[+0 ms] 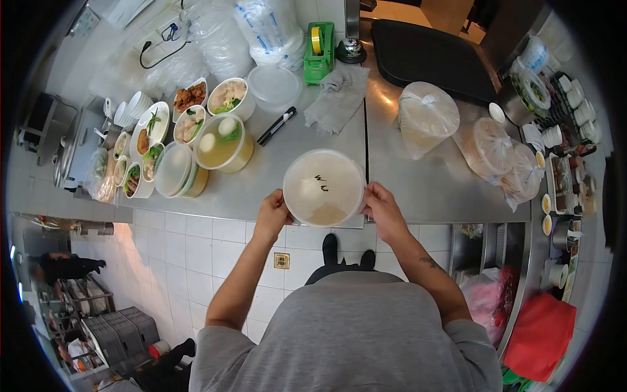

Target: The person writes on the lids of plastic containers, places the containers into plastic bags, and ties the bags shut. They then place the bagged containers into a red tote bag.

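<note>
A round lidded container [324, 187] with dark handwritten marks on its cloudy lid is at the front edge of the steel counter [261, 196]. My left hand [275, 214] grips its left rim, and my right hand [383, 208] grips its right rim. Left of it stand an open tub of broth [224, 144] with pale round pieces and greens, and stacked lidded tubs [175, 170]. A black marker [277, 126] lies behind the container, near a loose clear lid [274, 87] and a crumpled grey cloth [337, 98].
Bowls of food [189, 98] crowd the counter's left. A green tape dispenser [319, 52] and plastic bags [268, 29] are at the back. Rightward are a black tray [434, 59], a bagged container [428, 117] and more bagged tubs [493, 147]. Someone's dark-clothed leg [166, 366] shows lower left.
</note>
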Available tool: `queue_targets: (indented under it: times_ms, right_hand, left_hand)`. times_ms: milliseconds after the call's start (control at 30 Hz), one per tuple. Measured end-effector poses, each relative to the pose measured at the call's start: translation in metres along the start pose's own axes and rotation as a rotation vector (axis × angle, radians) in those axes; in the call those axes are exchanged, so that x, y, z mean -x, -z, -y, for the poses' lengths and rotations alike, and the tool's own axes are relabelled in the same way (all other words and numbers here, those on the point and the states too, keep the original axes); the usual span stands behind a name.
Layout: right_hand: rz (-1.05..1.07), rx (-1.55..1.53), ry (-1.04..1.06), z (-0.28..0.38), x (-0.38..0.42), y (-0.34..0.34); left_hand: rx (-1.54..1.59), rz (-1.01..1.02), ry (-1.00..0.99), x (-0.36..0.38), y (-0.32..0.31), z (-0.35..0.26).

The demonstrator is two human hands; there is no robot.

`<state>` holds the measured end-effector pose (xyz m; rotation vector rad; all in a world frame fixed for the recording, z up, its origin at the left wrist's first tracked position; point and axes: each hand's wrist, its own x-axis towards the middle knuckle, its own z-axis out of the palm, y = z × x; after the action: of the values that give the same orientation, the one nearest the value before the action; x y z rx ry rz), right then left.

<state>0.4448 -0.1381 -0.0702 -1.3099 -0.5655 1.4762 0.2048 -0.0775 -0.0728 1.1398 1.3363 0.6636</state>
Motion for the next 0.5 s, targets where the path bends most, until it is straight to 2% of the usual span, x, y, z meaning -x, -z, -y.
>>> queue_targets:
  times_ms: [100, 200, 333, 433, 500]
  right_hand:
    - [0.067, -0.081, -0.088, 0.011, 0.017, -0.002]
    - [0.091, -0.055, -0.072, 0.015, 0.021, -0.002]
    - [-0.013, 0.223, -0.005, 0.025, -0.004, 0.002]
    - [-0.043, 0.145, -0.090, 0.046, -0.031, -0.005]
    - [0.108, 0.242, -0.106, 0.050, -0.060, -0.004]
  left_hand:
    - [0.128, 0.041, 0.086, 0.012, 0.006, -0.020]
    - [0.038, -0.095, -0.087, 0.009, 0.010, -0.016]
    - [0.056, 0.039, -0.052, -0.009, 0.001, -0.004]
    - [0.254, 0.096, -0.010, -0.011, 0.008, -0.003]
    - [0.326, 0.054, -0.051, -0.005, 0.007, -0.012]
